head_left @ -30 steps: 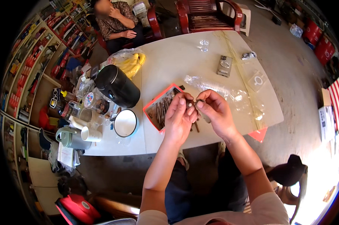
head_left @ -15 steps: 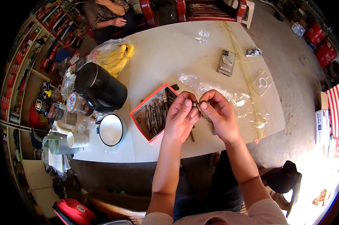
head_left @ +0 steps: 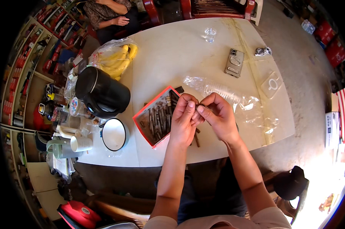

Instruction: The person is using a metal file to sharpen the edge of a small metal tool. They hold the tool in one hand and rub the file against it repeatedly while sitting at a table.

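Note:
My left hand and my right hand meet above the table's near half, fingers pinched around a small dark metal piece, which their fingertips mostly hide. Just left of them, a shallow red-edged box holds several dark, rod-like metal pieces. A few loose rods lie under and beside my hands. Crumpled clear plastic wrap spreads across the tabletop behind and right of my right hand.
The pale table holds bagged bananas, a black kettle, an enamel bowl, cups and jars on the left, a glass and a phone. A seated person is across; shelves line the left.
My fingertips have drawn closer together, covering more of the small piece. The view has shifted, so less of the seated person shows and the table sits higher in it.

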`<state>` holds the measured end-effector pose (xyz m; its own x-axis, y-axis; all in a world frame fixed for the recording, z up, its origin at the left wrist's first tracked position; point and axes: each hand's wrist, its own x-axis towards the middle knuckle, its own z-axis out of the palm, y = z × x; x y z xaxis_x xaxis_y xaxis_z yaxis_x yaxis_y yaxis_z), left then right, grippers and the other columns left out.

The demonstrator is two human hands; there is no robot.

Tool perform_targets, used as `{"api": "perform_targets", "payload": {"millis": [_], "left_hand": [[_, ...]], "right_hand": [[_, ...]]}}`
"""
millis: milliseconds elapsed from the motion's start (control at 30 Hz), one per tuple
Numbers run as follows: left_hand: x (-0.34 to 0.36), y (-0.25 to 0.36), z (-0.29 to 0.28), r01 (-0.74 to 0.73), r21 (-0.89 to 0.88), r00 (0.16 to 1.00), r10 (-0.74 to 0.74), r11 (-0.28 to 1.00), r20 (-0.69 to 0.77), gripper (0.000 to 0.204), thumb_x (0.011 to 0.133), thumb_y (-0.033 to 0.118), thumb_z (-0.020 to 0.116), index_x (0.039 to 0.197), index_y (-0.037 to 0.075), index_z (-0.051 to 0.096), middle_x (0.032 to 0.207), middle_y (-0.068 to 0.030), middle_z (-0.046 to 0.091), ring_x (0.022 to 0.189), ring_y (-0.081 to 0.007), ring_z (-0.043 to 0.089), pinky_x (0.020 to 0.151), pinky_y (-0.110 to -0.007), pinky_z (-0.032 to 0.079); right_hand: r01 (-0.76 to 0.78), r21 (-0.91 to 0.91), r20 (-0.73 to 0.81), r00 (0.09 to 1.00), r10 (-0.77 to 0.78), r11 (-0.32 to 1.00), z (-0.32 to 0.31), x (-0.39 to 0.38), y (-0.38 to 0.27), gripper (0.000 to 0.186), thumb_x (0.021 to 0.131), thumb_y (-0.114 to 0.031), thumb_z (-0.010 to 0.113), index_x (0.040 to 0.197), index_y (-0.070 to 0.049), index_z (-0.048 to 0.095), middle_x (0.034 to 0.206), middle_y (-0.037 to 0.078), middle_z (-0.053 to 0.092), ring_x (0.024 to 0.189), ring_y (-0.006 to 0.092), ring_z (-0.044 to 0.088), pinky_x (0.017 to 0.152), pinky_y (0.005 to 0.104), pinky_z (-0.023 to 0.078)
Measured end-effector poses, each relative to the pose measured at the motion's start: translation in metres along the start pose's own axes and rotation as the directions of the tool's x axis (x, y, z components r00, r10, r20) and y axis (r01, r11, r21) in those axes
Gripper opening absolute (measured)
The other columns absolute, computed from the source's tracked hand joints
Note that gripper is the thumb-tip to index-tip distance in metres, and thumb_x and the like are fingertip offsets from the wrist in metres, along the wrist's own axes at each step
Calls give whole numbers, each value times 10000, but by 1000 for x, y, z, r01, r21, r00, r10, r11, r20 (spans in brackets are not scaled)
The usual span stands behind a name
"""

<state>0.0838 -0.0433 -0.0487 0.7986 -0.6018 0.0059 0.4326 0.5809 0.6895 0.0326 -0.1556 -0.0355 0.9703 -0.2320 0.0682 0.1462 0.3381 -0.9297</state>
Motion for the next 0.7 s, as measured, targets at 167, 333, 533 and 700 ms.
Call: {"api": "perform_targets", "payload": {"millis": [167, 333, 533, 700], "left_hand": [[-1, 2, -7, 19, 16, 999, -20, 1000, 45, 149, 986, 211, 464, 877, 113, 441, 717, 59, 388, 584, -22, 289, 533, -170, 274], [-3, 8, -12, 31, -19, 995, -29, 999, 93, 142, 979, 204, 477, 876, 110, 449, 758, 51, 431, 615, -18, 320, 533, -165, 277], [-8, 9, -13, 32, -52, 999, -31, 998, 14, 161, 974, 218, 497, 861, 121, 437, 773, 46, 446, 645, -20, 336, 533, -168, 278], [-6, 9, -22, 24, 24, 999, -25, 999, 33, 158, 973, 214, 501, 860, 121, 439, 772, 50, 442, 651, -18, 346, 532, -166, 278]], "right_hand": [[10, -34, 44, 999, -8, 999, 0, -3, 0, 118, 897, -25, 589, 880, 19, 481, 810, 109, 623, 754, 146, 645, 672, 257, 544], [-24, 95, 16, 1000, 23, 995, 6, -5, 5, 124, 903, -39, 588, 878, 21, 482, 840, 118, 630, 761, 148, 647, 708, 261, 553], [-42, 137, 61, 998, 34, 990, 9, -3, 8, 109, 912, -40, 572, 882, 21, 487, 852, 120, 635, 771, 154, 651, 723, 269, 560], [-123, 195, 12, 992, 123, 973, 14, -2, 8, 126, 891, -62, 611, 854, -19, 499, 854, 49, 574, 830, 124, 589, 723, 255, 512]]}}
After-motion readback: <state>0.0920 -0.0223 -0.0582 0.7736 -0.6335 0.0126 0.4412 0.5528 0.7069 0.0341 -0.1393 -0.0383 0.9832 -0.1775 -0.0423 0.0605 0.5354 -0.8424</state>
